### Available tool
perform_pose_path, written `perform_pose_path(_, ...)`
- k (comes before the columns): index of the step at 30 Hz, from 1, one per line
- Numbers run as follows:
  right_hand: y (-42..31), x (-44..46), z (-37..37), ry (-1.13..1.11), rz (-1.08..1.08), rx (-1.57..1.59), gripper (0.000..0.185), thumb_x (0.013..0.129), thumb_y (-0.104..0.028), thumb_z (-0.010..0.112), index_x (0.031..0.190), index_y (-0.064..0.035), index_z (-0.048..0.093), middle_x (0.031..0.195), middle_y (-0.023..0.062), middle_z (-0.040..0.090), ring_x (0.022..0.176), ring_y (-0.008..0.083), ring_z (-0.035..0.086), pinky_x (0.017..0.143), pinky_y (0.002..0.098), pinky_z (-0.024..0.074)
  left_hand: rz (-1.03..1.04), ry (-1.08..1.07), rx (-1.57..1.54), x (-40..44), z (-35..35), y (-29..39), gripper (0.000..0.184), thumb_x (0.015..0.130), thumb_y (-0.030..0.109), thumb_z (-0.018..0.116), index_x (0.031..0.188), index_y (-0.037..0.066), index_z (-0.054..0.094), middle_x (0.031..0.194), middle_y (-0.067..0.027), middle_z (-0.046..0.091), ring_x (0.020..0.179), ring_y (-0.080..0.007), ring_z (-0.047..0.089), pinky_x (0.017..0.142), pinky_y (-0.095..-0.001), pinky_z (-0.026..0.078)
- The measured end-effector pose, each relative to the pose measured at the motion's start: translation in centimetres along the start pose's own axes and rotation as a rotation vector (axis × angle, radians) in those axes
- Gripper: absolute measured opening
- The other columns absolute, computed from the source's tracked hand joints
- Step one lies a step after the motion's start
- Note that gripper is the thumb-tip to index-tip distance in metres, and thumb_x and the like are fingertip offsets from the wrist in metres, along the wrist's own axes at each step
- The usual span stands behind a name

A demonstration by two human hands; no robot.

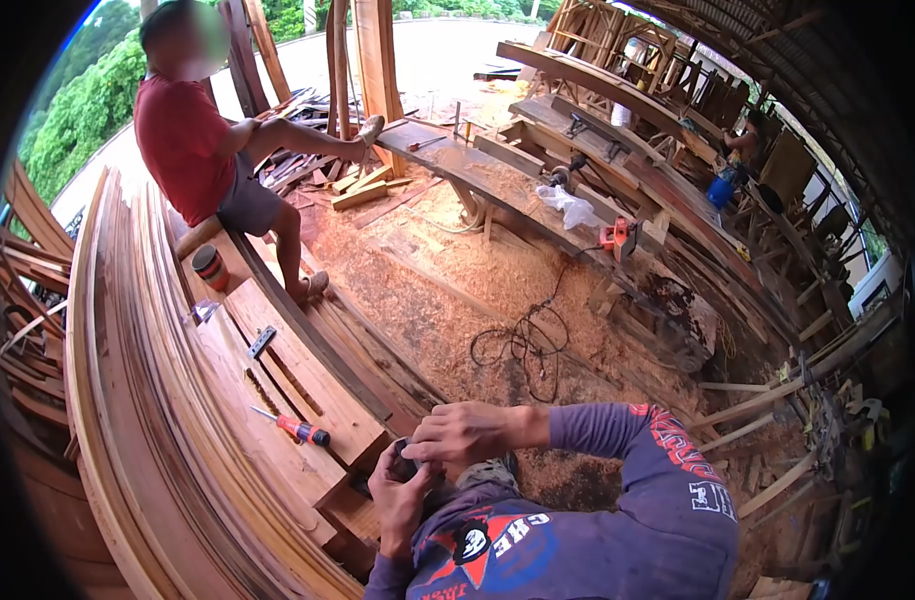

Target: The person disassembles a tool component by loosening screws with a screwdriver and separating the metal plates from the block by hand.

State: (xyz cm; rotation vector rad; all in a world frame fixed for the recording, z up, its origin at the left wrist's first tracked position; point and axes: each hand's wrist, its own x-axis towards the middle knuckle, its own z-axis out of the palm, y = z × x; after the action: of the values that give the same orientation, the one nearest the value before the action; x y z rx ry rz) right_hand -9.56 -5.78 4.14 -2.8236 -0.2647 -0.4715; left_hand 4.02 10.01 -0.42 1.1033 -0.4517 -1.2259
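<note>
Small dark object, mostly covered, is held just in front of the wearer's purple shirt. Long planks run down the left side, and thick boards lie beside them. Near the boards' ends, the left hand and the right hand both grip the object. A red-and-black screwdriver and a smaller metal plate rest on the boards.

Small dark object, gripped by both hands.
On timber nearby: one red-and-black screwdriver, one grey metal fitting, one container. Beyond: seated person, red shirt.
</note>
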Motion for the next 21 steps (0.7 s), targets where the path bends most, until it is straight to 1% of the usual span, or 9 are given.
perform_pose_path(2, 0.0, 0.1, 0.1, 0.042, -0.011, 0.047, 0.036, 0.09, -0.016, 0.065, 0.124, -0.0043, 0.061, 0.104, 0.0082, 0.067, 0.095, 0.023, 0.068, 0.084, 0.0351, 0.053, 0.039, -0.011, 0.031, 0.0, 0.0, 0.2, 0.043, 0.086, 0.0, 0.08, 0.124, -0.004, 0.06, 0.103, -0.0051, 0.071, 0.086, -0.0106, 0.069, 0.075, -0.0247, 0.059)
perform_pose_path(4, 0.0, 0.0, 0.2, 0.083, -0.019, 0.093, 0.035, 0.089, -0.016, 0.065, 0.122, -0.0044, 0.061, 0.102, 0.0077, 0.066, 0.092, 0.0228, 0.067, 0.083, 0.0349, 0.0526, 0.029, -0.013, 0.051, 0.0, -0.1, 0.4, 0.043, 0.086, -0.001, 0.08, 0.124, -0.004, 0.06, 0.103, -0.005, 0.071, 0.086, -0.0103, 0.069, 0.075, -0.0248, 0.059)
perform_pose_path(6, 0.1, -0.1, 0.4, 0.001, 0.039, 0.068, 0.034, 0.089, -0.016, 0.065, 0.12, -0.0043, 0.061, 0.101, 0.0079, 0.066, 0.091, 0.0233, 0.067, 0.081, 0.0354, 0.0522, 0.018, -0.02, 0.072, 0.2, -0.2, 0.2, 0.043, 0.085, -0.001, 0.079, 0.123, -0.004, 0.06, 0.103, -0.0049, 0.071, 0.086, -0.01, 0.068, 0.076, -0.0249, 0.059)
perform_pose_path(7, 0.0, -0.1, 0.2, 0.0, 0.042, 0.066, 0.034, 0.089, -0.016, 0.065, 0.12, -0.0043, 0.061, 0.101, 0.0079, 0.066, 0.091, 0.0233, 0.067, 0.081, 0.0354, 0.0522, 0.019, -0.018, 0.091, 0.3, -0.4, -0.2, 0.042, 0.085, -0.001, 0.079, 0.123, -0.004, 0.061, 0.103, -0.0047, 0.071, 0.086, -0.0097, 0.068, 0.076, -0.0248, 0.059)
perform_pose_path(9, -0.2, 0.2, -0.3, -0.165, 0.069, -0.032, 0.033, 0.089, -0.015, 0.065, 0.119, -0.0033, 0.061, 0.1, 0.0083, 0.065, 0.092, 0.0239, 0.067, 0.081, 0.0369, 0.0523, 0.018, -0.018, 0.11, 0.2, -0.4, -0.3, 0.042, 0.085, 0.0, 0.079, 0.123, -0.004, 0.061, 0.103, -0.0045, 0.071, 0.086, -0.0094, 0.068, 0.075, -0.0248, 0.058)
perform_pose_path(13, -0.2, 0.5, -0.5, -0.12, 0.003, 0.005, 0.034, 0.088, -0.015, 0.065, 0.119, -0.0022, 0.06, 0.102, 0.0097, 0.065, 0.094, 0.0246, 0.067, 0.082, 0.0376, 0.0524, 0.046, -0.005, 0.067, -0.1, -0.2, 0.3, 0.041, 0.086, 0.001, 0.079, 0.123, -0.003, 0.061, 0.103, -0.0039, 0.071, 0.087, -0.0089, 0.068, 0.077, -0.0244, 0.057)
perform_pose_path(15, -0.1, 0.4, 0.0, 0.063, 0.002, 0.13, 0.036, 0.087, -0.015, 0.066, 0.12, -0.0018, 0.059, 0.105, 0.0107, 0.066, 0.097, 0.0253, 0.068, 0.085, 0.0379, 0.0528, 0.065, 0.011, 0.074, -0.1, -0.5, 0.3, 0.041, 0.086, 0.001, 0.079, 0.123, -0.003, 0.061, 0.103, -0.0039, 0.071, 0.087, -0.0088, 0.068, 0.077, -0.0243, 0.057)
perform_pose_path(18, -0.1, 0.2, 0.0, -0.02, 0.053, 0.136, 0.035, 0.087, -0.014, 0.066, 0.119, -0.0016, 0.059, 0.107, 0.0116, 0.066, 0.1, 0.0265, 0.068, 0.086, 0.0385, 0.0535, 0.065, 0.002, 0.104, 0.0, -0.8, 0.0, 0.042, 0.086, 0.001, 0.079, 0.124, -0.003, 0.061, 0.103, -0.0039, 0.071, 0.087, -0.0092, 0.068, 0.078, -0.025, 0.058)
perform_pose_path(21, -0.2, 0.5, -0.3, -0.071, 0.024, 0.072, 0.035, 0.087, -0.014, 0.066, 0.119, -0.0011, 0.059, 0.107, 0.0118, 0.066, 0.1, 0.0268, 0.068, 0.086, 0.039, 0.0539, 0.084, 0.006, 0.077, 0.0, -0.8, -0.1, 0.043, 0.087, 0.002, 0.079, 0.125, -0.003, 0.06, 0.103, -0.004, 0.071, 0.087, -0.0108, 0.069, 0.077, -0.0262, 0.059)
